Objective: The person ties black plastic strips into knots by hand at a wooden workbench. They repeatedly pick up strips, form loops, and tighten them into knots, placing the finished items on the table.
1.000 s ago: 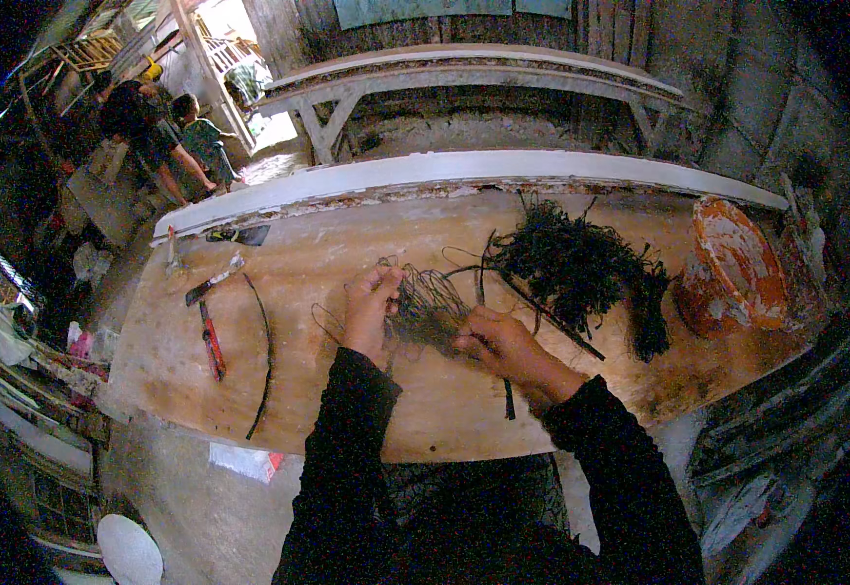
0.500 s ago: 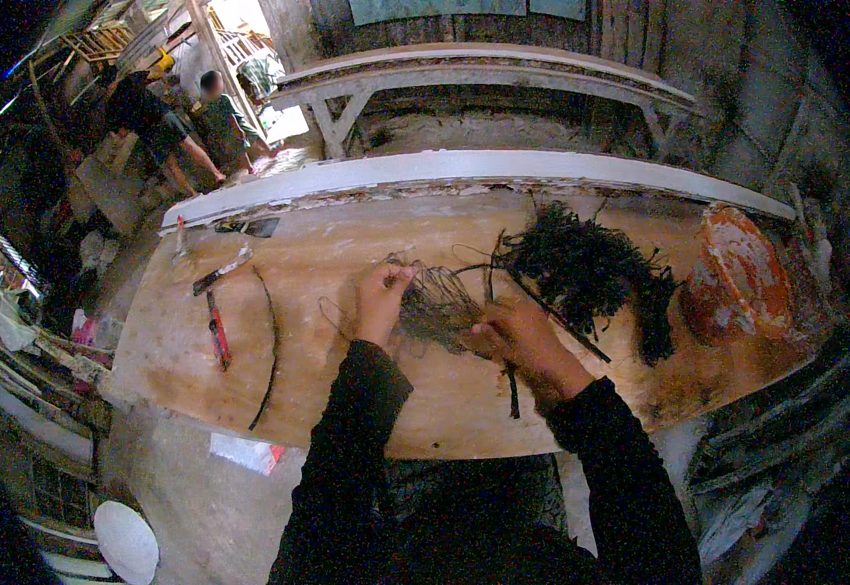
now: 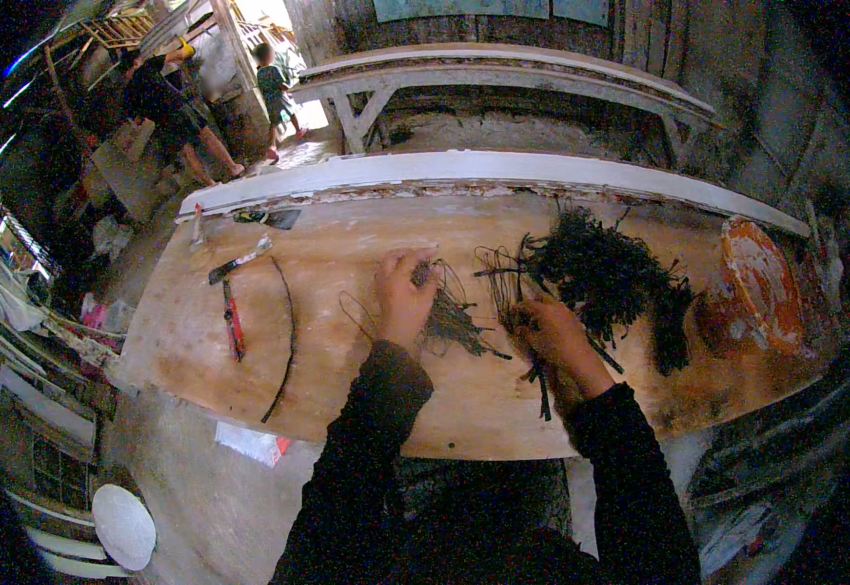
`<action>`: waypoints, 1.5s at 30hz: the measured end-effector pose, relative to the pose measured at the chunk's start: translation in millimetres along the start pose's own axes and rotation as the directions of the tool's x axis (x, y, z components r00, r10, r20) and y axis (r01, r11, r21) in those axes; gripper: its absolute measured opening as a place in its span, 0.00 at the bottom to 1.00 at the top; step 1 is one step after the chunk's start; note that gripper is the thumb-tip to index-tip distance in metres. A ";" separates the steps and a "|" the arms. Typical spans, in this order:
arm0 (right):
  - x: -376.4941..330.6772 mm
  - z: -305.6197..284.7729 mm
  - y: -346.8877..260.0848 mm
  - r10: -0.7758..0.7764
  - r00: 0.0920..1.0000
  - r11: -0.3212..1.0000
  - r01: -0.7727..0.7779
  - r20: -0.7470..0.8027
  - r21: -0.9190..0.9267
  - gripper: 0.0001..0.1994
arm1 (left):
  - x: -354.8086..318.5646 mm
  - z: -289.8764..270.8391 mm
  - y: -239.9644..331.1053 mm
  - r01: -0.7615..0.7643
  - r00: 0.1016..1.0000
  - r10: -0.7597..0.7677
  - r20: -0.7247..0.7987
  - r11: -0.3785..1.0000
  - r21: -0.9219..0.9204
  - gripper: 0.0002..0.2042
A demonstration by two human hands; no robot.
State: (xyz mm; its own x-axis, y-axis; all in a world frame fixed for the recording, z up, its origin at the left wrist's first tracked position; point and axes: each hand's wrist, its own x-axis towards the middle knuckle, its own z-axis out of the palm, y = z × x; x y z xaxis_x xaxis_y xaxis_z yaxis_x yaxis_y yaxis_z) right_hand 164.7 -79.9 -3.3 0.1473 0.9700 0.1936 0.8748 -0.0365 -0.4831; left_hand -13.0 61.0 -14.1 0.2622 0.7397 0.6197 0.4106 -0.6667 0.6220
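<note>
My left hand [image 3: 405,295] is closed on one end of a loose bundle of thin dark cords [image 3: 452,322], whose strands fan out to the right over the wooden tabletop. Apart from it, my right hand [image 3: 548,331] reaches down among dark strips with its fingers curled. What they pinch is hidden beneath them. Under and beside that hand lie several thick dark strips [image 3: 544,395] and a loop of thin cord [image 3: 493,261]. Just beyond is a large tangled heap of black knotted cord [image 3: 605,263].
Left on the tabletop [image 3: 347,390] lie a curved dark strip [image 3: 292,341], a red-handled tool [image 3: 235,327] and a metal-bladed tool [image 3: 241,260]. An orange-and-white stained container [image 3: 761,283] stands right. A white beam [image 3: 483,168] borders the far edge. Two people [image 3: 166,107] are back left.
My right hand has moved away from the cord bundle, rightward to the dark strips. My left hand keeps hold of the bundle. The view has shifted slightly, and the people in the back have moved.
</note>
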 end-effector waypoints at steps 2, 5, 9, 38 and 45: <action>2.2 2.3 -0.7 -0.001 1.000 1.000 0.001 0.018 0.028 0.16 | -7.6 4.2 3.0 -0.107 0.990 0.109 0.084 0.994 -0.030 0.13; 2.0 2.9 2.0 0.049 0.998 0.999 -0.049 0.046 0.006 0.16 | -14.9 2.1 40.6 -0.359 0.913 0.313 0.263 0.922 0.148 0.15; 1.3 -0.3 -2.3 0.008 0.994 0.984 0.011 -0.106 0.177 0.15 | -22.7 8.7 43.7 -0.341 0.883 0.290 0.368 0.937 0.080 0.17; -1.3 -3.2 -18.9 0.000 0.993 0.452 -0.102 0.114 0.886 0.17 | -4.2 -11.3 34.1 -0.316 0.945 0.302 0.129 0.942 0.110 0.08; -2.6 -12.2 -20.1 0.063 0.984 0.503 -0.176 0.166 0.847 0.15 | 4.1 -9.4 -1.8 -0.056 0.988 0.032 -0.154 0.987 -0.154 0.06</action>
State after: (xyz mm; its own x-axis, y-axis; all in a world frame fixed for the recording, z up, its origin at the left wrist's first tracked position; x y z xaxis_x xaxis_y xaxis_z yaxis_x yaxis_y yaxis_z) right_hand 152.4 -84.5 16.3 0.1235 0.9922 0.0178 0.0230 0.0150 -0.9996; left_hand -20.8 64.3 -8.2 0.1375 0.6954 0.7054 0.2564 -0.7128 0.6528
